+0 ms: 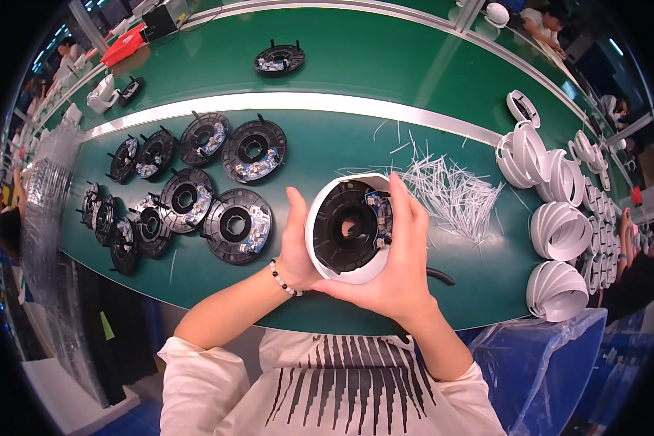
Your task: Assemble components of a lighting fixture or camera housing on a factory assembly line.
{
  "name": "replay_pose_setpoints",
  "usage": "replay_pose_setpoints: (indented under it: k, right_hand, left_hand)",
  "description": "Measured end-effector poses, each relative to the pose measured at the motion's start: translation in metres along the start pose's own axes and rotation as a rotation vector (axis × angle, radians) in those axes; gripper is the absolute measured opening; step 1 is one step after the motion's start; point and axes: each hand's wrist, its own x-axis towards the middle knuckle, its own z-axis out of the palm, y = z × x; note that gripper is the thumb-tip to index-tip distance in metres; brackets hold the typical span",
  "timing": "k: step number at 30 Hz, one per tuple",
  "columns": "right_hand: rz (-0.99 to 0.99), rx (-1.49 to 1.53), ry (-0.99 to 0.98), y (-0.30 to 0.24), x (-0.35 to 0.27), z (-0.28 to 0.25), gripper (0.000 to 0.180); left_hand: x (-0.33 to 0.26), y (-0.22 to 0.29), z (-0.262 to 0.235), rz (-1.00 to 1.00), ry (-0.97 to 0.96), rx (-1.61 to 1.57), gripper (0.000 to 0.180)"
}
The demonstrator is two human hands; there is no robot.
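Note:
In front of my chest, a white round housing (358, 275) is held between both palms. Inside it sits a black plastic disc (334, 240) with a round centre hole and a blue circuit board (380, 218) along its right side. My left hand (296, 247) grips the housing's left side, with a beaded bracelet at the wrist. Around the right side and lower rim wraps my right hand (400, 272). Most of the left fingers are hidden behind the housing. Several similar black discs with boards (240, 225) lie on the green table (298, 305) to the left.
A pile of thin white strips (454, 192) lies right of the housing. Stacked white rings (559, 231) line the table's right edge. Across a white rail (305, 102), another black disc (279, 59) rests on the farther green surface. Clear plastic trays (47, 189) stand at far left.

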Motion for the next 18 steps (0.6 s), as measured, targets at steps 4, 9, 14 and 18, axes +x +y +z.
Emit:
replay_pose_setpoints:
  k: [4, 9, 14, 18]
  right_hand:
    - [-0.014, -0.087, -0.053, -0.002, 0.005, -0.004, 0.115]
    - [-0.059, -0.096, -0.100, 0.001, 0.005, -0.002, 0.110]
    - [-0.043, -0.057, 0.056, 0.006, -0.001, 0.011, 0.112]
    - [-0.028, -0.054, 0.121, 0.008, -0.007, 0.018, 0.112]
  left_hand:
    - [-0.001, 0.004, -0.009, -0.049, 0.013, 0.040, 0.081]
    - [-0.005, 0.004, -0.015, -0.029, -0.010, 0.085, 0.067]
    - [-0.001, 0.002, -0.003, 0.027, 0.073, 0.048, 0.052]
    - [-0.003, -0.001, -0.002, 0.059, 0.126, 0.027, 0.049]
